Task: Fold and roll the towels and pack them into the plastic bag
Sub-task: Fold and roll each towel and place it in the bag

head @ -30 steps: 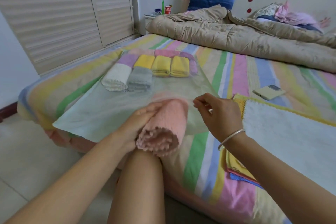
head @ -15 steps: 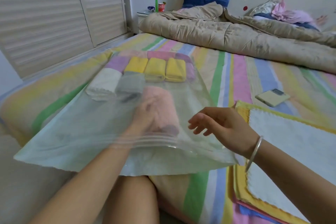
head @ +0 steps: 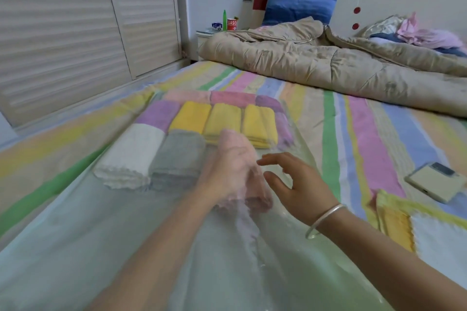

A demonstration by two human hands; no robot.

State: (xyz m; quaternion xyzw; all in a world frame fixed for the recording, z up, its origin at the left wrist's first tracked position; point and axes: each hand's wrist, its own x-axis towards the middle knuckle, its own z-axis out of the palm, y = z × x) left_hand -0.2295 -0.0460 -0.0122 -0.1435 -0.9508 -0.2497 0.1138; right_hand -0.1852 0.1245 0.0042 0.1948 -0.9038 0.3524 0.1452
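Observation:
A large clear plastic bag [head: 88, 235] lies flat on the striped bed. Inside it, at the far end, rolled towels sit in rows: white [head: 131, 151], grey [head: 179, 156], three yellow [head: 222, 121], purple [head: 159, 113] and pink [head: 232, 97]. My left hand [head: 227, 171] is deep inside the bag, blurred through the plastic, gripping a pink towel roll [head: 255, 192] just right of the grey one. Outside the bag, my right hand [head: 295, 182] hovers over the plastic beside that roll, fingers spread and holding nothing.
A stack of unrolled towels, white [head: 439, 240] over yellow [head: 394, 225], lies at the right edge. A phone [head: 434, 179] rests on the sheet beyond them. A beige quilt [head: 328, 63] is heaped across the far bed. Slatted doors [head: 63, 33] stand left.
My left hand has pushed the pink roll from the bag's mouth deep inside, up beside the grey roll. My right hand let go of the bag's edge and opened.

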